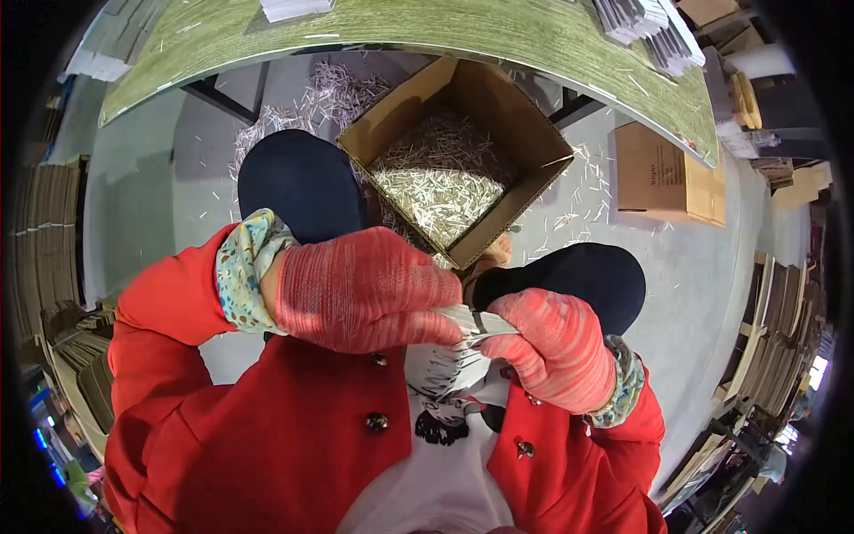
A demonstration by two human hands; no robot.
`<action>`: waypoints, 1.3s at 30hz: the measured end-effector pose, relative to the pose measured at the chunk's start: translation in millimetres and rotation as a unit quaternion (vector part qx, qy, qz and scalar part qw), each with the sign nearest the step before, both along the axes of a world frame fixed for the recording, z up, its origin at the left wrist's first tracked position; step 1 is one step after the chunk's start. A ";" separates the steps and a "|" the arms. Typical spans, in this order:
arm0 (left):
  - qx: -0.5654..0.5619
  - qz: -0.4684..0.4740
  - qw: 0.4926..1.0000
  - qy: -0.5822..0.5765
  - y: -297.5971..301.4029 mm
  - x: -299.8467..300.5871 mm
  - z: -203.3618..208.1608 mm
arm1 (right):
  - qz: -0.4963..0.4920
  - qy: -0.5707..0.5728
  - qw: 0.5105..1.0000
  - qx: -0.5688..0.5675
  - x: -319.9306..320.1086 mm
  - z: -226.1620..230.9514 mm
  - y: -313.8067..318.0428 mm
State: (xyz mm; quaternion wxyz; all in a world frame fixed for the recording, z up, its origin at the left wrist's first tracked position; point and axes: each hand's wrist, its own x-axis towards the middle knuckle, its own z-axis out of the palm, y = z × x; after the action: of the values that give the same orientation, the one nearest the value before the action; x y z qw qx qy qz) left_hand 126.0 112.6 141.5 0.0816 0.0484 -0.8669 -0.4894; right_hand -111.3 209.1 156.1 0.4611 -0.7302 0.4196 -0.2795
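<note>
Both hands wear red-pink knitted gloves and meet in front of my chest. Between them is a small stack of white card pieces [464, 322], its edges fanned and uneven. My left hand [365, 289] is closed on the stack's left side, back of the hand up. On the right side, my right hand [560, 347] pinches the stack between thumb and fingers. The lower part of the stack is hard to tell from the printed white shirt [445, 454] behind it. Just beyond my hands, an open cardboard box [525, 200] stands on the floor between my knees, partly filled with thin pale paper strips [445, 191].
A green-topped table [400, 27] spans the far side, bearing stacks of grey-white card [632, 18]. Loose strips [334, 93] litter the floor around the box. A closed carton [654, 173] sits under the table's right end. Stacked flat cardboard [49, 236] lines both sides.
</note>
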 end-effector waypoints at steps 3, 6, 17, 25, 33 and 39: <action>-0.059 0.008 0.996 0.071 4.7 6.9 -12.1 | -0.005 -0.002 1.000 -0.002 0.1 -0.7 2.2; -0.109 0.007 0.984 0.140 7.7 9.9 -17.1 | 0.008 -0.002 0.999 -0.036 2.0 -0.7 1.0; 0.045 0.014 0.998 -0.028 -9.1 -9.1 -10.3 | -0.018 0.098 0.995 0.012 1.5 17.2 -3.0; 0.088 -0.087 0.991 0.060 -10.4 -12.0 -46.2 | 0.038 -0.200 0.943 0.263 -12.8 -29.1 -7.5; 0.072 0.021 0.996 0.053 9.6 0.0 -24.2 | -0.049 -0.036 0.993 0.105 -4.3 -12.1 19.2; 0.011 0.111 0.993 0.034 5.9 24.9 -18.2 | -0.231 -0.060 0.965 0.105 -13.0 -8.4 40.1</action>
State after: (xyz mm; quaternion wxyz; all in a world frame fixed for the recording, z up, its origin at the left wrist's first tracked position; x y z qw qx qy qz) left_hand 150.9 118.5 123.3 0.1647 0.1283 -0.8474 -0.4883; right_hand -124.3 249.2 147.7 0.4822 -0.5432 0.5754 -0.3759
